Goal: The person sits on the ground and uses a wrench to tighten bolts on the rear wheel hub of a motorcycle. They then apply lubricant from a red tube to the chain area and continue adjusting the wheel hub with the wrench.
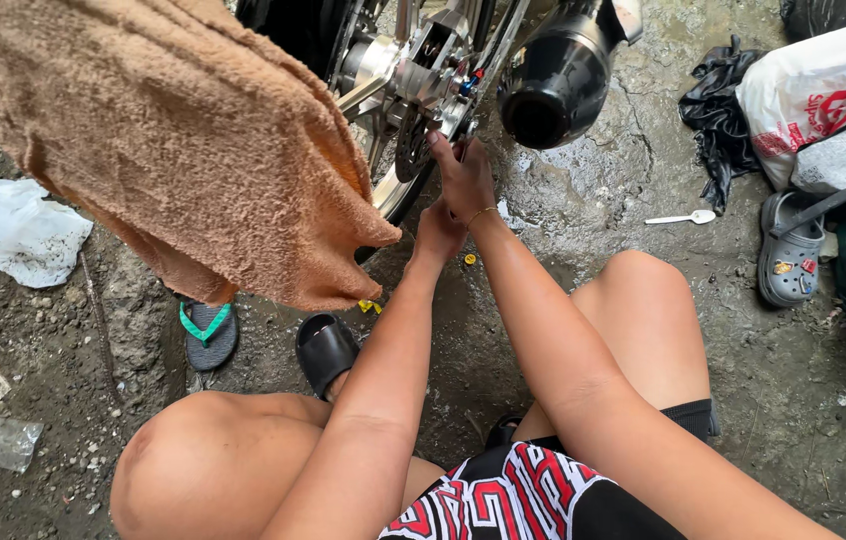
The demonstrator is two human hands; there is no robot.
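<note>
An orange-brown towel is hanging over the left of the view, soft and limp. Just right of it, the person's left hand is reaching in under the motorcycle's rear wheel hub; I cannot tell how its fingers are set. The right hand is pressing narrow fingertips against the hub beside the brake disc. That metal looks rigid, heavy and probably greasy-slick, so gripping edges and bolts seems wisest. The black exhaust muffler is hanging just to the right, above wet concrete floor.
</note>
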